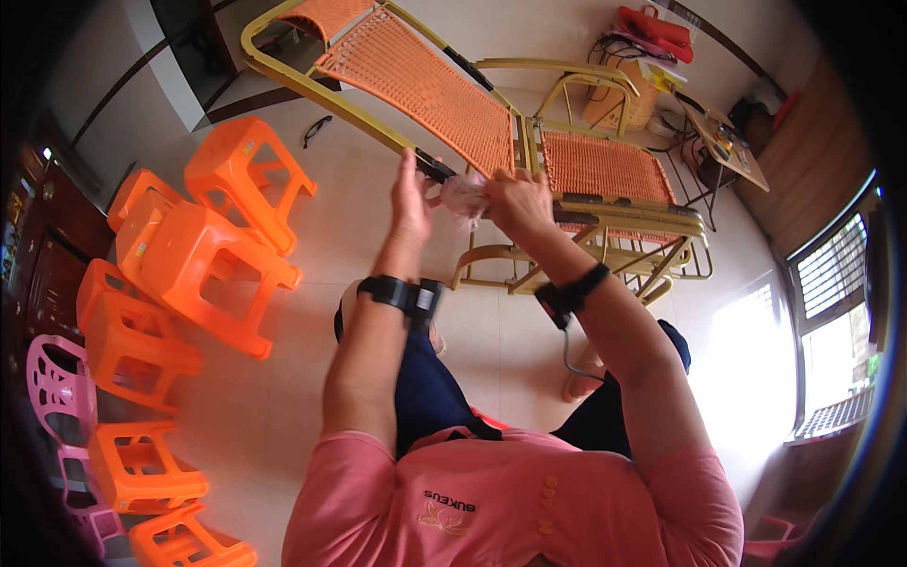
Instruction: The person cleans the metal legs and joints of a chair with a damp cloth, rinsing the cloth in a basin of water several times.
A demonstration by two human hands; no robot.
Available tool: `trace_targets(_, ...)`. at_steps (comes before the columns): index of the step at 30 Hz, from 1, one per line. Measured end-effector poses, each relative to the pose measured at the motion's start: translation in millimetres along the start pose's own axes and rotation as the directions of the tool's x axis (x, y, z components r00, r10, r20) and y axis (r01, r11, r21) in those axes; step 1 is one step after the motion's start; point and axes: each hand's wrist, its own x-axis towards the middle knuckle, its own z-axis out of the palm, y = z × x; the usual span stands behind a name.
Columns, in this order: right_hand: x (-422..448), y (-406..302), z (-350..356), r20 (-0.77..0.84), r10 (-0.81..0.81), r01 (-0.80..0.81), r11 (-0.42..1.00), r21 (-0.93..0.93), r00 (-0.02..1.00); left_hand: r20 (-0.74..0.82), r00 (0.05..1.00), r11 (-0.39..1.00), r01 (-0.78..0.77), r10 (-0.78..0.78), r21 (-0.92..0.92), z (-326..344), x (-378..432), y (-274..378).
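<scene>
A reclining lounge chair with a yellow metal frame and an orange woven backrest (432, 85) stands before me, its orange woven seat (606, 163) to the right. My left hand (413, 195) is at the frame's near side rail, beside a black wrapped section (434, 166); the palm is upright, and whether its fingers grip the rail is unclear. A crumpled, pale pinkish translucent piece, a plastic bag or cloth (465, 195), bunches at the rail between my hands. My right hand (519, 202) has its fingers closed on that piece's right side. Fingertips of both hands are partly hidden.
Several orange plastic stools (212, 273) stand at the left, with a pink plastic chair (64, 390) beyond them. Dark eyeglasses (317, 130) lie on the tiled floor. A small folding table (730, 145) bearing tools and a woven basket (623, 96) are at the upper right.
</scene>
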Motion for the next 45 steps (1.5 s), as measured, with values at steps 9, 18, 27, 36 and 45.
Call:
trace_targets(9, 46, -12, -40, 0.007, -0.055, 0.055, 0.998, -0.005, 0.998, -0.060, 0.998, 0.997, -0.018, 0.013, -0.070, -11, 21, -30)
trace_targets(18, 182, -96, -70, 0.418, 0.098, -0.395, -0.187, 0.899, 0.903, 0.023, 0.996, 0.953, -0.080, 0.091, -0.292, -3, 41, -45)
trace_targets(27, 287, -185, -87, -0.285, -0.159, 0.326, 0.404, 0.855, 0.945, 0.026, 0.996, 0.904, -0.069, 0.088, -0.421, 28, 19, -24)
trace_targets(36, 218, -159, -33, -0.577, -0.327, 0.566, 0.768, 0.299, 0.749, 0.094, 0.873, 0.878, -0.479, 0.479, -0.029, 5, 51, -70)
trace_targets(45, 205, -166, -57, -0.361, -0.232, 0.360, 0.867, 0.344, 0.903, 0.037, 0.981, 0.902, -0.162, 0.193, -0.400, 4, 44, -57)
